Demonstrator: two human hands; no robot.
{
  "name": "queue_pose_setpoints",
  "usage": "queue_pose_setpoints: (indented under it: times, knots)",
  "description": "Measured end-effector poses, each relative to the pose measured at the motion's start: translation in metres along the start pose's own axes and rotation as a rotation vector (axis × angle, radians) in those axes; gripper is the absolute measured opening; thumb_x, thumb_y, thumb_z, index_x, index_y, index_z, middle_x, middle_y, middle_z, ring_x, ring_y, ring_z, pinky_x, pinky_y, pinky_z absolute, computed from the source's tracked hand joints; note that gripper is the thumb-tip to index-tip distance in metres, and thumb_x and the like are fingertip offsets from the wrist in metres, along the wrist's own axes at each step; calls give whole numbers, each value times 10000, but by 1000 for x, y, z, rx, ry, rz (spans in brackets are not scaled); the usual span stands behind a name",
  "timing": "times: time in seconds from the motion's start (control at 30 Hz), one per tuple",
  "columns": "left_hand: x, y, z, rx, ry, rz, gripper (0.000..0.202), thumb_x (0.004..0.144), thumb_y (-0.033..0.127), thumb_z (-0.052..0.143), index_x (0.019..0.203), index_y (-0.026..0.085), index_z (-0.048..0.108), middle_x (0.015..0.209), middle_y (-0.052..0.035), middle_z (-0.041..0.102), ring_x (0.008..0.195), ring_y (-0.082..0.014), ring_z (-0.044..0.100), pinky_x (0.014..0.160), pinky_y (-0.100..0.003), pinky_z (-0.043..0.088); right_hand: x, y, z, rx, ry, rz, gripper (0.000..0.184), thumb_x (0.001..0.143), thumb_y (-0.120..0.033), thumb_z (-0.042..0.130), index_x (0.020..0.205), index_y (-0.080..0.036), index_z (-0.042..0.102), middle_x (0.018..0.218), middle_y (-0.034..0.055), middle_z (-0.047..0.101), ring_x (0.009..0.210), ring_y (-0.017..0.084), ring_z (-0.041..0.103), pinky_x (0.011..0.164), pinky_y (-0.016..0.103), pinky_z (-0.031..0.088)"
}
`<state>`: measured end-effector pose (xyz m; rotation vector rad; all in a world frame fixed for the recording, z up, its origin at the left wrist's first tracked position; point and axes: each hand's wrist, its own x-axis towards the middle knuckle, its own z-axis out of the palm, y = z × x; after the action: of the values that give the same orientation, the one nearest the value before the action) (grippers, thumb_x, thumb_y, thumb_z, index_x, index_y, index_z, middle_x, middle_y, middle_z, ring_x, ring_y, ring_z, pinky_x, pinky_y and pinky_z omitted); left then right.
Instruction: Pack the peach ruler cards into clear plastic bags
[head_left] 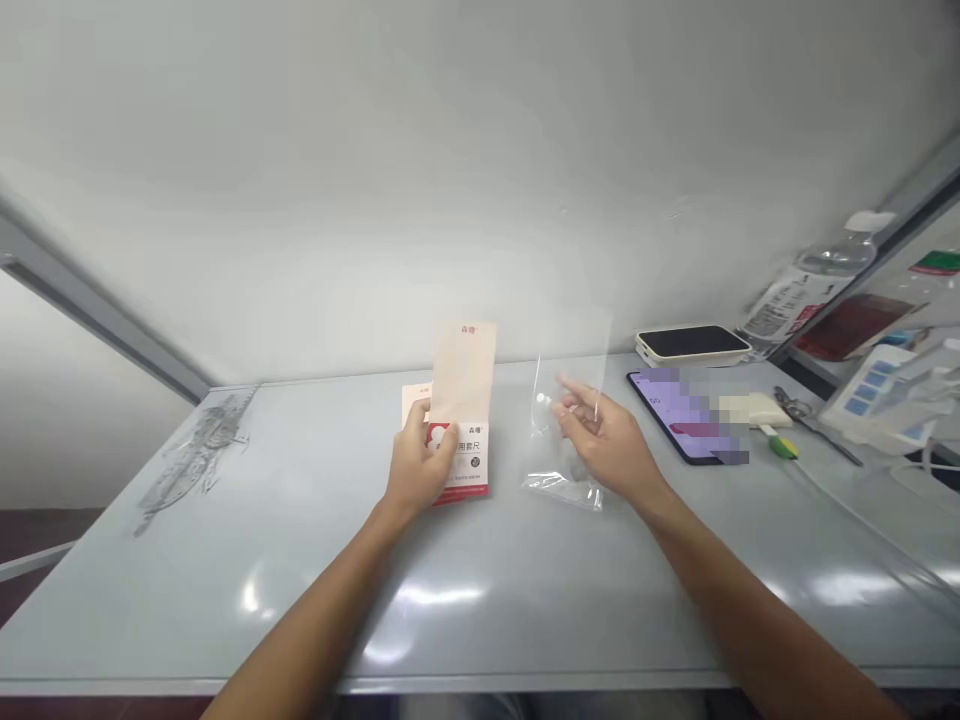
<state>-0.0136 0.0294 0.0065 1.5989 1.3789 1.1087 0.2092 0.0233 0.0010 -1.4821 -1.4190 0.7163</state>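
Observation:
My left hand is closed on a printed folded card, its tall upper panel pale peach and its lower panel white and red with Chinese print. Part of a second peach card shows behind my fingers; whether I hold it too is unclear. To the right, my right hand pinches a clear plastic bag with thumb and fingers. The bag hangs upright just above or at the table, apart from the card. A small white round spot shows on it.
Crumpled-looking clear plastic lies on the grey table at left. At right are a phone with a lit screen, another dark-screened phone, a white cable, tweezers-like metal tool and a tilted water bottle. A wall stands behind.

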Motion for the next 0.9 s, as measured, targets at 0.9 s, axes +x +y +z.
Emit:
queue_pose_setpoints:
  times: [0.9]
  knots:
    - [-11, 4, 12, -212, -70, -12, 396, 791, 404, 529, 1115, 208, 414, 664, 22, 600, 544, -118, 566, 514, -220, 451, -13, 3, 23, 308, -249, 97, 647, 851, -378, 470, 1420, -304, 171, 1346, 92, 457, 1096, 223, 560, 909, 433, 466]
